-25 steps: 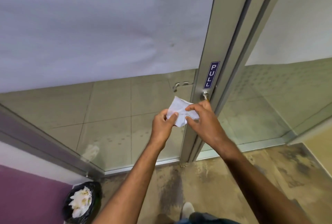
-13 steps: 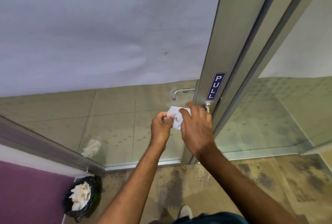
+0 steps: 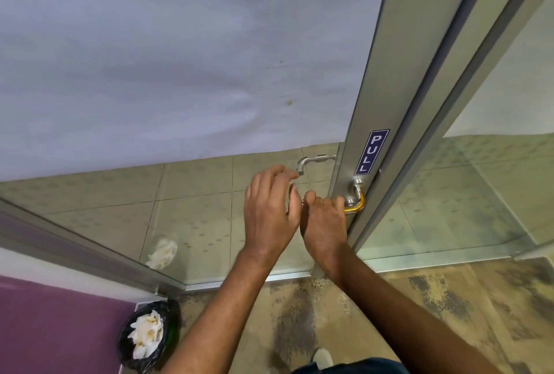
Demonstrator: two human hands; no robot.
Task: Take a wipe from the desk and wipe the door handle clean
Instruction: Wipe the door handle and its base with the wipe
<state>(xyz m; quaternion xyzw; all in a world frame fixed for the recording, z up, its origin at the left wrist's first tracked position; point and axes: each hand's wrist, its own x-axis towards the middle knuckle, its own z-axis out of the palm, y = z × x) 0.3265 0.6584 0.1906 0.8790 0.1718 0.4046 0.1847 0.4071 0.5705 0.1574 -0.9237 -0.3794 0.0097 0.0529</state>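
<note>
At glass door w/ PULL sign (image 3: 371, 151): right hand (image 3: 325, 225) clenched round door handle (image 3: 355, 200); left hand (image 3: 269, 212) released, fingers spread.

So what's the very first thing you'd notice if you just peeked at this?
Two bare hands meet at the middle of a glass door: the right hand is closed around the door handle, and the left hand hovers open just beside it. Right above the handle a blue PULL sticker stands out on the metal door frame. Down in the bottom left corner sits a black bin stuffed with crumpled tissues.
</note>
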